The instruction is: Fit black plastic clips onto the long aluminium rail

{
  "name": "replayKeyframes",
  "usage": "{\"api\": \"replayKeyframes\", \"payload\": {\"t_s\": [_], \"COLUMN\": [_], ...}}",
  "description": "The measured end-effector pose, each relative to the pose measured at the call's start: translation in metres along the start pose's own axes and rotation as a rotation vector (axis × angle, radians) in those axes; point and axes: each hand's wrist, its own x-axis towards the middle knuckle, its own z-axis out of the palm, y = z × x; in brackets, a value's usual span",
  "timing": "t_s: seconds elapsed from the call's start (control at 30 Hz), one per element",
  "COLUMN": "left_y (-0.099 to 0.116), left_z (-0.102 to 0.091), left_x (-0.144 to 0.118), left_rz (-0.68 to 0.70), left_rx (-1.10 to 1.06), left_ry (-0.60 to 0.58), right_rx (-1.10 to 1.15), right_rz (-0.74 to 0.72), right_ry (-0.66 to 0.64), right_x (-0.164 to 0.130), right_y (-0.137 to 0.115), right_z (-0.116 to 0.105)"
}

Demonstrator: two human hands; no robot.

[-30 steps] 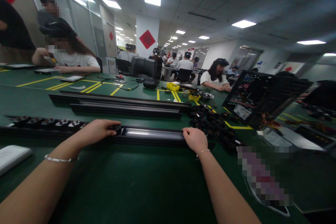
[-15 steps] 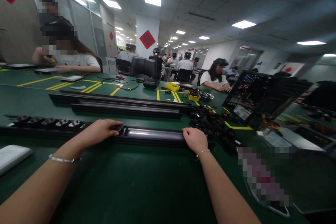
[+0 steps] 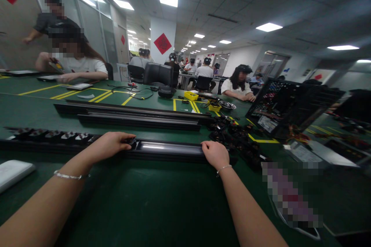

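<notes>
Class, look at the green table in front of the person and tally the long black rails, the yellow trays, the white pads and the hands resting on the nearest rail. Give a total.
Long black rails: 3 (nearest rail, middle rail, far rail)
Yellow trays: 2 (first, second)
White pads: 1
Hands on the nearest rail: 2 (left hand, right hand)
Total: 8

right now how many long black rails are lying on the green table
3. The nearest rail lies under the left hand and right hand. The middle rail lies behind it, and the far rail behind that. None seem hidden.
</notes>
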Motion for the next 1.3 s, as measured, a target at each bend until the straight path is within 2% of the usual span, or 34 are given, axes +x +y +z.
{"api": "replayKeyframes", "payload": {"t_s": [0.63,0.77,1.03,1.3], "left_y": [0.015,0.013,0.007,0.02], "left_z": [0.005,0.004,0.003,0.01], "left_x": [-0.002,-0.003,-0.001,0.002], "left_rz": [0.032,0.051,0.039,0.084], "left_rx": [-0.067,-0.065,-0.094,-0.101], "left_ry": [-0.006,0.034,0.03,0.044], "right_rx": [0.005,0.009,0.016,0.009], "right_rz": [0.006,0.001,-0.003,-0.008], "right_ry": [-0.005,-0.008,0.002,0.023], "right_x": [0.0,0.0,0.0,0.0], "right_y": [0.001,0.001,0.001,0.002], "right_z": [0.0,0.0,0.001,0.004]}}
